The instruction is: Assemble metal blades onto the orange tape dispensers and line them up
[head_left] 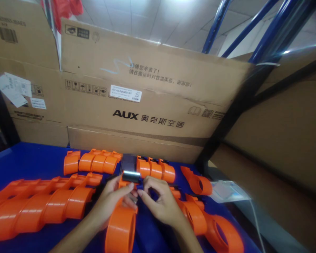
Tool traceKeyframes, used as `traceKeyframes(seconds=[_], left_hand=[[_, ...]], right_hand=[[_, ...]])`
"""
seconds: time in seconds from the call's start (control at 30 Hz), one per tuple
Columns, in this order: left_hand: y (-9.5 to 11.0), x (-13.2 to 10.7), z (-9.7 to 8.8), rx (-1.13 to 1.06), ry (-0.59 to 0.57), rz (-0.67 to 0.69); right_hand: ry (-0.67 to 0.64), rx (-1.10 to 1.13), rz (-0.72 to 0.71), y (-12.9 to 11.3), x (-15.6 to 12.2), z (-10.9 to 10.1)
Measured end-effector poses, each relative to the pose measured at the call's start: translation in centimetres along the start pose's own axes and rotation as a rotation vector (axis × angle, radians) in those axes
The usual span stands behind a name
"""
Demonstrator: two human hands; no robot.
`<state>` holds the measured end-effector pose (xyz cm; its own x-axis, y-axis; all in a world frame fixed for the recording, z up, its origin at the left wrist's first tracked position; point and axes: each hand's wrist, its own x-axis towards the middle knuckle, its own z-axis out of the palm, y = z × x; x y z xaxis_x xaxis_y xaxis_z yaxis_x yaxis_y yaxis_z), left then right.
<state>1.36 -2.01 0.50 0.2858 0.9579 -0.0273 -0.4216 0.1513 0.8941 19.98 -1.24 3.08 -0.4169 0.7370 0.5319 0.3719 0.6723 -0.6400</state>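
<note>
An orange tape dispenser (120, 225) stands upright in front of me, its round hub toward me. My left hand (116, 193) grips it near the top, thumb across the front. At its head sit a dark roller-like part (131, 176) and a toothed, light edge. My right hand (159, 196) is closed at the dispenser's right side, thumb and forefinger pinching at a small dark blue part (139, 186). Whether that part is fixed to the dispenser I cannot tell. My left hand's lower fingers are partly hidden behind the dispenser.
A long row of orange dispensers (50, 205) lies on the blue table (39, 158) at left. More orange dispensers (156, 169) stand at the back and right. A dark box-like object (128, 163) is between them. Cardboard panels (147, 140) wall the back; a plastic bag (230, 191) lies right.
</note>
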Motion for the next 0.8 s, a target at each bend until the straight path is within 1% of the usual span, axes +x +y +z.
traceKeyframes(seconds=[0.13, 0.27, 0.57, 0.7, 0.8], left_hand=[[-0.22, 0.26, -0.29, -0.019, 0.005, -0.034], [-0.44, 0.48, -0.42, -0.035, 0.014, -0.038], [-0.18, -0.15, 0.3, 0.001, 0.035, -0.003], [-0.13, -0.04, 0.22, -0.012, 0.036, -0.026], [-0.33, 0.19, 0.01, -0.049, 0.043, -0.042]], right_hand=[[-0.027, 0.01, 0.027, -0.06, 0.02, -0.25], [-0.046, 0.008, 0.033, -0.14, 0.02, -0.37], [-0.085, -0.062, 0.016, -0.24, -0.01, -0.35], [-0.063, -0.044, 0.026, -0.47, -0.1, -0.4], [0.016, 0.049, 0.052, -0.29, -0.18, -0.47]])
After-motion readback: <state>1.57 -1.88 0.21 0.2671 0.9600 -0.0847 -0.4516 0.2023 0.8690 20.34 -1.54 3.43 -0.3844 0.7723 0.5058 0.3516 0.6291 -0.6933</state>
